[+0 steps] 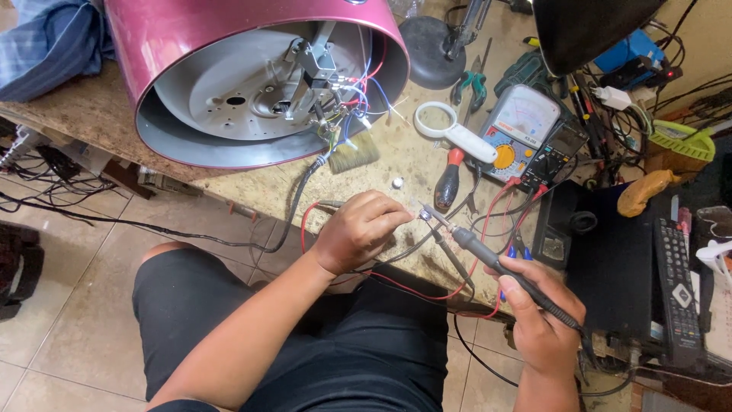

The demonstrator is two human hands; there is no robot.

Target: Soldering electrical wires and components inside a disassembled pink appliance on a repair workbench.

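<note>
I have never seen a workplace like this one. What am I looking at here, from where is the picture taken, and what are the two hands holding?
The single picture comes from a camera on the person's head, looking down at their lap and a stone-topped workbench. No machine does the work, only two bare hands. The right hand grips a soldering iron like a pen, its tip meeting a small metal part pinched by the left hand. On the bench lies a pink round appliance on its side, its open bottom showing coloured wires. Nearby are a small brush, a white magnifying glass, a red-handled screwdriver and a meter with a dial. A remote control lies to the right.
</note>
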